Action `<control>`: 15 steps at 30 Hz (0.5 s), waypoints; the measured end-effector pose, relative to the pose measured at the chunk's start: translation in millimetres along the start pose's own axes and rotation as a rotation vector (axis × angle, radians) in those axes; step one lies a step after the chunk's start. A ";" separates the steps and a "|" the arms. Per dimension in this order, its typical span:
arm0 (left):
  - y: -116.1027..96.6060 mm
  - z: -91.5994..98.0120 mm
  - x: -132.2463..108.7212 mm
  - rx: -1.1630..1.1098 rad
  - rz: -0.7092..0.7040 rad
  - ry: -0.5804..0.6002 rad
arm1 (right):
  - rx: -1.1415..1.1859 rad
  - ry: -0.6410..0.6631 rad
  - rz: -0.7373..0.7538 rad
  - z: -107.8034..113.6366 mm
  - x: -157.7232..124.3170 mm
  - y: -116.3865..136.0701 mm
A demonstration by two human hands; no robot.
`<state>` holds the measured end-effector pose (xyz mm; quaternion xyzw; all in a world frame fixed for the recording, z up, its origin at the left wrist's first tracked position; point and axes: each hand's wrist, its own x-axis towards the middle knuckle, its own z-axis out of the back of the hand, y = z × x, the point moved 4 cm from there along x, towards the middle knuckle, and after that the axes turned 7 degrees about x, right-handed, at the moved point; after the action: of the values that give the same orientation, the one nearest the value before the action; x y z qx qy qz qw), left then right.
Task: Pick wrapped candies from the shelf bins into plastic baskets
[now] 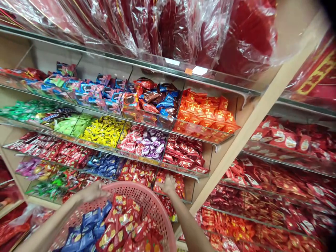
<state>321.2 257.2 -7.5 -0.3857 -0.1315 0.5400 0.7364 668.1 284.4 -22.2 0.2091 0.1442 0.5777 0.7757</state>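
Note:
My left hand (92, 191) grips the far rim of a pink plastic basket (147, 197) that I hold low in front of me. The basket is heaped with red and gold candy packets (123, 220) and blue packets (89, 224). My right hand (168, 184) reaches past the basket's right side into a lower shelf bin of red wrapped candies (178, 185). Its fingers are curled down into the packets, and what they hold is hidden.
Tiered clear acrylic shelves (183, 171) hold bins of wrapped sweets: blue, green, yellow, pink-purple, orange and red. A wooden divider post (252, 126) separates a second rack of red packets on the right. Red goods in plastic wrap (199, 31) hang above.

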 end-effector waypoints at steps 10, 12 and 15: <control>-7.6 3.2 -14.5 -0.029 0.036 0.005 | 0.594 -0.198 -0.019 -0.1 -17.2 -8.6; -6.2 2.3 -15.9 -0.010 0.044 0.007 | 0.808 -0.244 -0.074 -0.5 -17.3 -19.1; -3.9 0.7 -17.1 0.024 0.052 0.000 | 1.002 -0.276 -0.121 1.9 -16.7 -29.2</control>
<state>316.9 241.7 -0.4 -0.3800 -0.1150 0.5604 0.7268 688.5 261.0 -35.2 0.6201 0.3110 0.3589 0.6245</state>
